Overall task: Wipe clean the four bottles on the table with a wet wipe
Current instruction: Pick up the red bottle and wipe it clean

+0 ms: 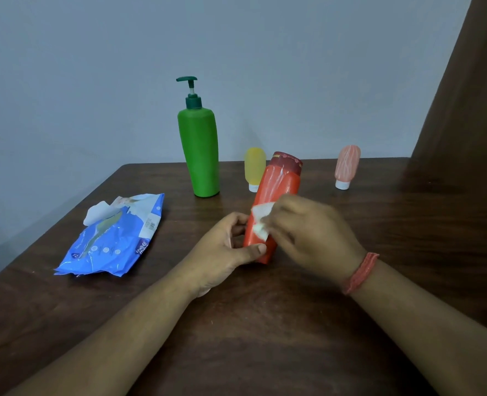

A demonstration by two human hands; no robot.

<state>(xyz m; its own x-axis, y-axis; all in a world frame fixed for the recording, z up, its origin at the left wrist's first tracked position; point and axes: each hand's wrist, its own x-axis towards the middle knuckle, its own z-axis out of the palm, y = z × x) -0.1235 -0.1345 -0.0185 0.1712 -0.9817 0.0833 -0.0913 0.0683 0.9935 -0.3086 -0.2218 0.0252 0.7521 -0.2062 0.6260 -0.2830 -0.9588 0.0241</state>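
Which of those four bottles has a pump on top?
The tall green bottle at the back; the yellow, pink and red ones have plain caps.

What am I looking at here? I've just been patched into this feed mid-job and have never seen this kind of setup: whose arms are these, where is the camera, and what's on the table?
There is no machine here: these are a person's two bare arms. The one picture comes from a camera worn on the person's head, looking forward and down.

The left hand grips the lower part of a tilted red bottle, its base at the table. The right hand presses a white wipe against the bottle's side.

Standing farther back are a green pump bottle, a small yellow bottle and a small pink bottle, the two small ones cap-down. To the left lies a blue wipe packet, a wipe poking out of its top.
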